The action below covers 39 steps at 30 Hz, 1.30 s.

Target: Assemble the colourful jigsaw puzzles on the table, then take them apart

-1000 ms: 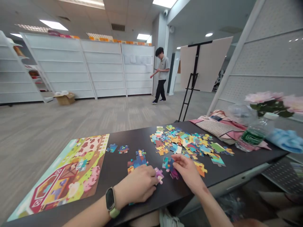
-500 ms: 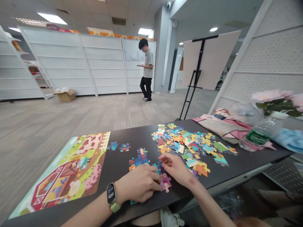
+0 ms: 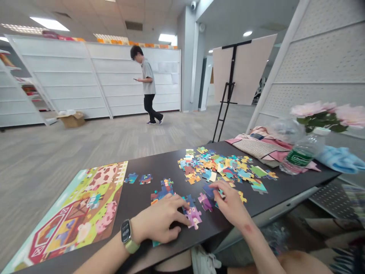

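A dark-faced watch (image 3: 126, 230) with a pale green band (image 3: 132, 246) circles the left wrist (image 3: 138, 230).

left hand (image 3: 164, 217) rests over joined puzzle pieces (image 3: 194, 217) | right hand (image 3: 230, 199) is at dark blue piece (image 3: 208, 190) | loose pile (image 3: 221, 167) lies beyond | farm picture (image 3: 76, 213) left | bottle (image 3: 300, 154) right
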Tool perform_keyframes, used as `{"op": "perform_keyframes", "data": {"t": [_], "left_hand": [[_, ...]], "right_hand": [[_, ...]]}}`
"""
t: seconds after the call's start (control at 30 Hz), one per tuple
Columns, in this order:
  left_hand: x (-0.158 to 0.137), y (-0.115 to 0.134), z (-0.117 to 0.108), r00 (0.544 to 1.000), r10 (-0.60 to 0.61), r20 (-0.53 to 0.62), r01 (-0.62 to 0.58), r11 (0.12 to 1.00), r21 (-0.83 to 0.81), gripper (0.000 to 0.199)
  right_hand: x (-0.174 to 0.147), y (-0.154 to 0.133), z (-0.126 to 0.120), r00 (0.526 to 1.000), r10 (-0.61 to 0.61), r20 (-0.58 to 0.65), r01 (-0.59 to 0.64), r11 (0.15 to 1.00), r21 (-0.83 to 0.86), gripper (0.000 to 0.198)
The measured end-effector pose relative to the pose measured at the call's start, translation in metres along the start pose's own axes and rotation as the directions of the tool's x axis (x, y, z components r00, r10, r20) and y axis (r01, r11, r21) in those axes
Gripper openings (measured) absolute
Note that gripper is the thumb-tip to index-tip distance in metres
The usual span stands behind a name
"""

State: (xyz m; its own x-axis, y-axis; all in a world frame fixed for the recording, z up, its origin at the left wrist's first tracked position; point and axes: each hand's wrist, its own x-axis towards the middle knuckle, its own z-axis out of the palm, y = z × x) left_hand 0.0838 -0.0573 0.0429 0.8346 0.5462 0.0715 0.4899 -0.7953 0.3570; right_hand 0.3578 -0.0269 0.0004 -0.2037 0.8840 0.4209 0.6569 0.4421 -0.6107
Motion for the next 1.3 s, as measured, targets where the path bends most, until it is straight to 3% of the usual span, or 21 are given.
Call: {"op": "perform_keyframes", "data": {"t": [0.07,0.17,0.3,0.43,0.6,0.73,0.87,1.0,1.3], "left_hand": [[-0.001,-0.001,0.0,1.0,0.004,0.012,-0.004,1.0,-0.006,0.045],[-0.001,-0.002,0.0,1.0,0.002,0.019,-0.002,1.0,-0.012,0.045],[-0.001,-0.002,-0.001,1.0,-0.002,0.024,0.003,1.0,-0.027,0.048],[-0.001,-0.006,0.0,1.0,0.019,0.011,-0.018,0.998,-0.055,0.048],[0.0,-0.011,0.002,0.999,0.014,-0.034,-0.019,0.988,-0.153,0.046],[0.002,-0.015,0.0,0.984,-0.093,-0.151,0.07,0.986,-0.149,0.041],[0.003,-0.019,0.001,0.973,-0.131,-0.189,0.119,0.99,-0.071,0.042],[0.006,-0.021,0.01,0.965,-0.162,-0.206,0.154,0.987,-0.051,0.037],[0.012,-0.023,0.027,0.912,-0.276,-0.303,0.235,0.958,-0.165,0.033]], "right_hand": [[-0.009,0.008,-0.001,0.999,-0.005,-0.053,0.004,1.0,-0.025,0.019],[-0.02,0.006,0.001,0.992,-0.114,-0.047,0.111,0.992,-0.054,0.018],[-0.029,-0.013,0.003,0.962,-0.261,0.078,0.267,0.961,-0.076,0.02],[-0.039,-0.023,0.005,0.939,-0.286,0.193,0.317,0.936,-0.155,0.023],[-0.041,-0.023,0.007,0.94,-0.254,0.227,0.299,0.935,-0.193,0.017],[-0.041,-0.022,0.008,0.953,-0.225,0.201,0.26,0.951,-0.168,0.019],[-0.042,-0.01,0.012,0.988,-0.154,0.033,0.157,0.979,-0.131,0.025],[-0.04,0.001,0.018,0.989,-0.089,-0.12,0.075,0.99,-0.118,0.031],[-0.037,-0.008,0.02,0.994,-0.094,-0.051,0.086,0.987,-0.139,0.038]]}}
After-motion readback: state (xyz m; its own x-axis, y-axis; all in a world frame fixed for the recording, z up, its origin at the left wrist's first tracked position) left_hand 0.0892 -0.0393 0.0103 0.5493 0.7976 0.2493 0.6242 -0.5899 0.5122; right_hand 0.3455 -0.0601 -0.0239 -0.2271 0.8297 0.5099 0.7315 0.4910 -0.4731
